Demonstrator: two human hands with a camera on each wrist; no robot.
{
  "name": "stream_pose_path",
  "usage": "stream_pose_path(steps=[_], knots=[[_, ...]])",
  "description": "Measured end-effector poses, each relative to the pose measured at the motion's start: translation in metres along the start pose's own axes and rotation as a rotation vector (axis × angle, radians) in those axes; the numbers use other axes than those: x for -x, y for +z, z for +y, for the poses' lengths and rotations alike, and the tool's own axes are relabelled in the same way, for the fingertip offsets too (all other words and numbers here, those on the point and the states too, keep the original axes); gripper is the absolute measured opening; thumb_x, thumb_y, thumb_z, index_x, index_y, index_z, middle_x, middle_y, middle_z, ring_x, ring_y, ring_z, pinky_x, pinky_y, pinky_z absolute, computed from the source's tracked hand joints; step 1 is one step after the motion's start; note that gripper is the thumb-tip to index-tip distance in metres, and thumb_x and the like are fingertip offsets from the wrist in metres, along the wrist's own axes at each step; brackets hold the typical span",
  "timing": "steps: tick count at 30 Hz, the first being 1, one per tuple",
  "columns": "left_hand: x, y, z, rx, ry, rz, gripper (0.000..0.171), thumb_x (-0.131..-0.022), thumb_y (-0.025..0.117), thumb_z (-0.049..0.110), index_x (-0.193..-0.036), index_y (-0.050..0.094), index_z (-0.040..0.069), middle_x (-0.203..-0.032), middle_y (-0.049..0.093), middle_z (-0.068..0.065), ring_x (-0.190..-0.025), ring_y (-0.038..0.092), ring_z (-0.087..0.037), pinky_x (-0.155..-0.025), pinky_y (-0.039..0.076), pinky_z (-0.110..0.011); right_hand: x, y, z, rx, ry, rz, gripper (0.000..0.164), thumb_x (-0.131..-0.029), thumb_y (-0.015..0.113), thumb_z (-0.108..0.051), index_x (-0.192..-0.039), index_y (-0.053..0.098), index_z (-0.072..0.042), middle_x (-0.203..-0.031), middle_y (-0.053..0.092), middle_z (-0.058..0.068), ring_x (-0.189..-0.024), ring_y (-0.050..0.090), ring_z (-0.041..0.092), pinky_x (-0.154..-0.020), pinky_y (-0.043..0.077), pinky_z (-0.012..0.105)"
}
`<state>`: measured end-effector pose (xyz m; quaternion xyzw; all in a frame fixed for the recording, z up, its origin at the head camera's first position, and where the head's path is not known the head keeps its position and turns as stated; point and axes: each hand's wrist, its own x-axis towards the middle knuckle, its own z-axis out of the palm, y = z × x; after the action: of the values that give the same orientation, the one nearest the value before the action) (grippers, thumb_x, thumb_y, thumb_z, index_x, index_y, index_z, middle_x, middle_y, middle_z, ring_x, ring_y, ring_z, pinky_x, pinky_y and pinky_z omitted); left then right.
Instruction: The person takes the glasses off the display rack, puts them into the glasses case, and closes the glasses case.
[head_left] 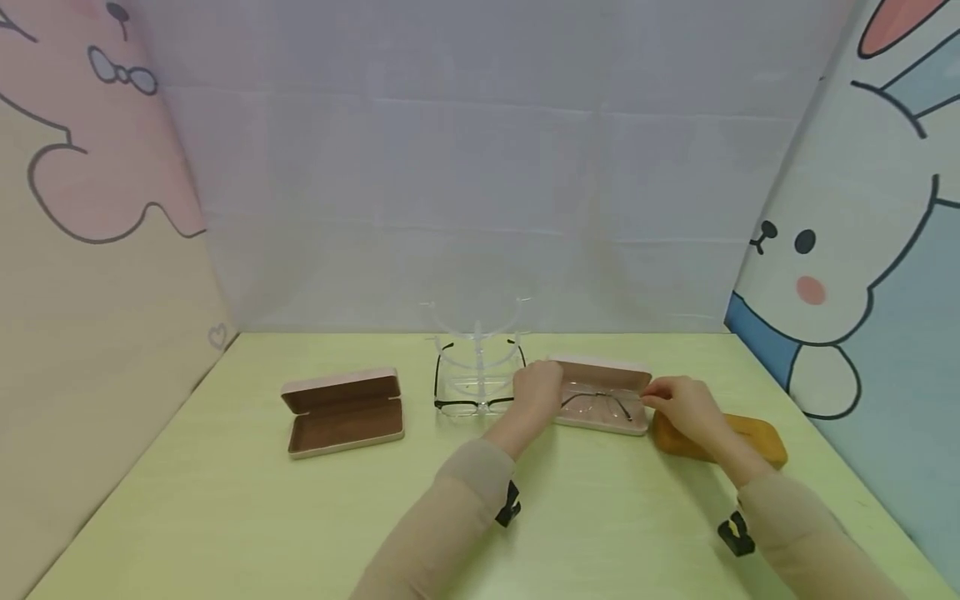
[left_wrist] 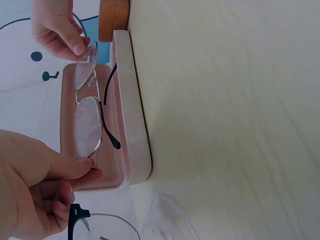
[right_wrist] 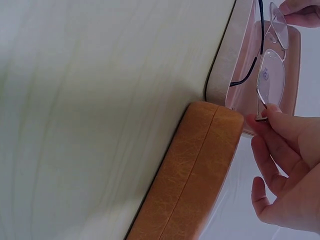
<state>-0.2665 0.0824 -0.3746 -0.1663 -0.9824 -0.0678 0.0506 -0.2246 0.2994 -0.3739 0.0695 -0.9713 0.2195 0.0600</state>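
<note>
A pair of thin metal-rimmed eyeglasses (left_wrist: 87,125) with dark temple tips is held over an open pink glasses case (left_wrist: 132,110). My left hand (head_left: 538,387) pinches one end of the frame between thumb and fingers. At the other end, my right hand (head_left: 684,404) pinches the hinge corner, as the right wrist view shows. The temples are folded out over the lower half of the case, and the lenses stand in front of its raised lid. Beside my left hand, black-framed eyeglasses (head_left: 457,406) sit on a clear display stand (head_left: 478,367).
An orange-brown closed glasses case (head_left: 757,437) lies at the right, against the end of the pink one. Farther left stands another open case (head_left: 345,417) with a brown lining. Pale panels with cartoon animals enclose the yellow-green table (head_left: 225,500) at the back and sides.
</note>
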Motion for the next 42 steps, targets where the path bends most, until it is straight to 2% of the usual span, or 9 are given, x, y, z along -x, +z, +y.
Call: stream_pose_path(steps=[4,8,13,16,21,24,32,38,42], knots=[[-0.002,0.004,0.002,-0.078,0.003,-0.044,0.007,-0.076,0.069,0.011,-0.073,0.064,0.015,-0.069,0.062,0.004,-0.053,0.046,-0.008,-0.043,0.038,-0.021,-0.003,0.003,-0.003,0.068,-0.019,0.011,0.01,-0.083,0.064,-0.014,-0.087,0.069,-0.006,-0.082,0.068,0.009,-0.071,0.058,0.023,-0.069,0.044,0.043],[-0.003,0.006,0.004,-0.135,0.02,-0.051,0.009,-0.078,0.068,0.015,-0.071,0.063,0.017,-0.069,0.061,0.006,-0.056,0.047,-0.009,-0.045,0.038,-0.022,-0.006,0.007,-0.003,0.119,-0.017,0.013,0.008,-0.082,0.066,-0.015,-0.084,0.069,-0.009,-0.078,0.068,0.006,-0.066,0.054,0.019,-0.065,0.038,0.038],[-0.004,0.008,0.007,-0.186,0.056,-0.022,0.009,-0.079,0.067,0.014,-0.071,0.065,0.019,-0.076,0.064,0.006,-0.068,0.055,-0.011,-0.065,0.045,-0.025,-0.007,0.011,-0.001,0.136,0.006,0.005,0.006,-0.081,0.067,-0.016,-0.082,0.07,-0.011,-0.08,0.068,0.006,-0.069,0.055,0.021,-0.068,0.032,0.04],[-0.004,0.011,0.007,-0.217,0.073,0.001,0.008,-0.079,0.068,0.016,-0.073,0.065,0.02,-0.079,0.065,0.007,-0.073,0.054,-0.013,-0.077,0.042,-0.028,-0.006,0.014,-0.001,0.137,0.015,0.001,0.006,-0.081,0.067,-0.015,-0.083,0.07,-0.011,-0.079,0.068,0.005,-0.072,0.057,0.023,-0.069,0.029,0.041],[-0.005,0.014,0.007,-0.265,0.071,0.003,0.014,-0.081,0.067,0.018,-0.068,0.061,0.022,-0.078,0.063,0.009,-0.07,0.048,-0.012,-0.074,0.035,-0.027,-0.006,0.016,-0.004,0.155,0.029,0.005,0.005,-0.081,0.067,-0.013,-0.084,0.071,-0.011,-0.078,0.068,0.004,-0.073,0.057,0.022,-0.067,0.025,0.04],[-0.007,0.017,0.008,-0.291,0.057,-0.01,0.012,-0.081,0.067,0.019,-0.07,0.063,0.023,-0.08,0.064,0.01,-0.073,0.05,-0.011,-0.077,0.035,-0.027,-0.006,0.018,-0.004,0.174,0.03,0.022,0.005,-0.08,0.067,-0.013,-0.083,0.071,-0.012,-0.078,0.068,0.003,-0.071,0.057,0.022,-0.067,0.024,0.04],[-0.009,0.023,0.012,-0.292,0.035,-0.04,0.005,-0.08,0.067,0.022,-0.078,0.066,0.026,-0.085,0.065,0.011,-0.076,0.051,-0.011,-0.082,0.034,-0.029,-0.007,0.022,-0.006,0.183,0.053,0.037,0.007,-0.081,0.067,-0.015,-0.083,0.072,-0.01,-0.077,0.068,0.004,-0.069,0.057,0.021,-0.068,0.024,0.042],[-0.008,0.021,0.008,-0.277,0.043,-0.012,0.007,-0.077,0.069,0.017,-0.077,0.065,0.023,-0.083,0.065,0.009,-0.077,0.053,-0.012,-0.086,0.036,-0.031,-0.007,0.021,-0.005,0.195,0.052,0.038,0.007,-0.081,0.067,-0.014,-0.083,0.073,-0.01,-0.078,0.069,0.005,-0.068,0.056,0.021,-0.065,0.025,0.04],[-0.006,0.015,0.005,-0.229,0.052,0.015,0.01,-0.075,0.07,0.015,-0.074,0.063,0.022,-0.077,0.062,0.009,-0.072,0.05,-0.011,-0.082,0.036,-0.029,-0.005,0.017,-0.004,0.18,0.045,0.042,0.009,-0.081,0.066,-0.015,-0.084,0.073,-0.01,-0.079,0.069,0.006,-0.066,0.056,0.02,-0.065,0.027,0.039]])
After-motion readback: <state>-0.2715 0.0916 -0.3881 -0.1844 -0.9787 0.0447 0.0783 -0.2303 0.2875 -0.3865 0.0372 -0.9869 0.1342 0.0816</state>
